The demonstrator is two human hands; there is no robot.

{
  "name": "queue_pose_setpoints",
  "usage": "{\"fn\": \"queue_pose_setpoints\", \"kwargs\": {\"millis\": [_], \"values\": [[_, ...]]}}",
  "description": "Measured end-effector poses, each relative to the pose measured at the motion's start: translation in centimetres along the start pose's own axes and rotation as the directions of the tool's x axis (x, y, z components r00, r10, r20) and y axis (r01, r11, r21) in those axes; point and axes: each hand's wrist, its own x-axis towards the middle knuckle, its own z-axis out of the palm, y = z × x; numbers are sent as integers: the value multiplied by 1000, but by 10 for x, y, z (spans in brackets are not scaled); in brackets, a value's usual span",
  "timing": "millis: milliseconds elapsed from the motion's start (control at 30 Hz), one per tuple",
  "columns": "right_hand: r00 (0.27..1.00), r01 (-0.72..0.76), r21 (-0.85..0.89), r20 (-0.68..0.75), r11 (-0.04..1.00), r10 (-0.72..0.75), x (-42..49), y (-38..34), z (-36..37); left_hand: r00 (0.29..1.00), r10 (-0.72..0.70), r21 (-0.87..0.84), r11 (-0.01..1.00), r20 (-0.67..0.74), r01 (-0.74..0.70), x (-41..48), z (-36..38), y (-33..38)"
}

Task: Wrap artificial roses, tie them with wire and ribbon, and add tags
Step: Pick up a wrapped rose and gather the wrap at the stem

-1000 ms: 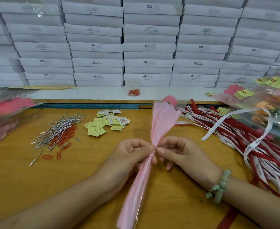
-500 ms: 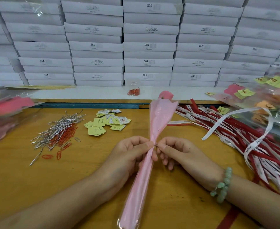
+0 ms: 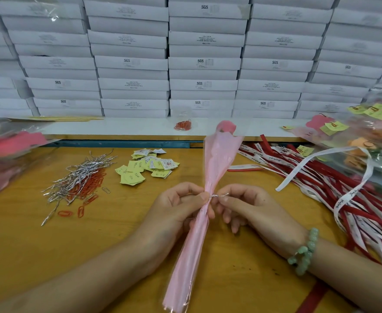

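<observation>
A pink-wrapped artificial rose (image 3: pixel 217 163) stands tilted above the wooden table (image 3: pixel 27 245), its pink bloom poking out at the top. The left hand (image 3: pixel 176 213) grips the wrapper at its narrowed neck, and the right hand (image 3: pixel 248 211) pinches a silver wire tie (image 3: pixel 219 195) wound round that neck. Silver wires (image 3: pixel 81 175), yellow tags (image 3: pixel 147 166) and red-and-white ribbons (image 3: pixel 343 199) lie on the table around them.
</observation>
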Motion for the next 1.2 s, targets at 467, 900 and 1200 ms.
{"fn": "queue_pose_setpoints", "kwargs": {"millis": [467, 900, 1200], "values": [[992, 107, -168, -46, 980, -116, -2, 2, -1, 995, 43, 103, 994, -89, -33, -2, -2, -2], [984, 157, -243, -41, 957, -172, -4, 1, 1, 999, 35, 128, 991, -28, -31, -1, -1, 3], [980, -200, 280, 62, 939, 191, -4, -6, 8, 1000, 29, 55, 998, 1, -30, 0, -1, -2]]}}
